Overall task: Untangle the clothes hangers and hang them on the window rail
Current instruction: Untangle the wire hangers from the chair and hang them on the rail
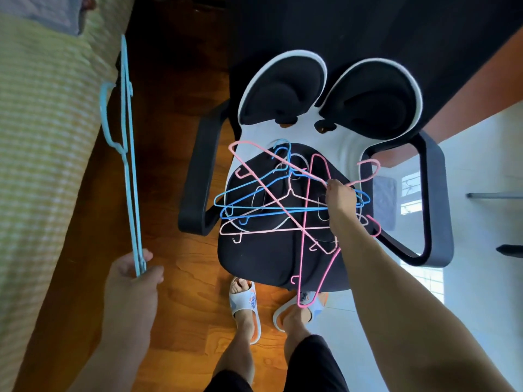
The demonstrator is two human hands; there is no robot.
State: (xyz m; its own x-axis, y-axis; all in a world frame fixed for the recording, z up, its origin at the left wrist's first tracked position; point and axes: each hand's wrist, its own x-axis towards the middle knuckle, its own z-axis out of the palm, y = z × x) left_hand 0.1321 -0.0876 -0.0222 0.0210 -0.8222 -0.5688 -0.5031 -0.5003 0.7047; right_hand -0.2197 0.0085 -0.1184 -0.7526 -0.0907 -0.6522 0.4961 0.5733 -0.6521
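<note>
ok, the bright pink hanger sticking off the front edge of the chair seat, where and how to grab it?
Judging by its pose, grip the bright pink hanger at its lower corner, which overhangs the chair seat clear of the tangle. Come from the front, near the feet, and slide it toward you along its length. The right hand is pinching hangers mid-pile; the left hand holds light blue hangers.

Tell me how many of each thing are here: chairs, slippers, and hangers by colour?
Chair: 1
Slippers: 2
Light blue hangers held by the left hand: at least 1
Blue hangers on the chair: 2
Pink hangers on the chair, one pinched by the right hand: at least 3, too tangled to be sure
Total: at least 9
</note>
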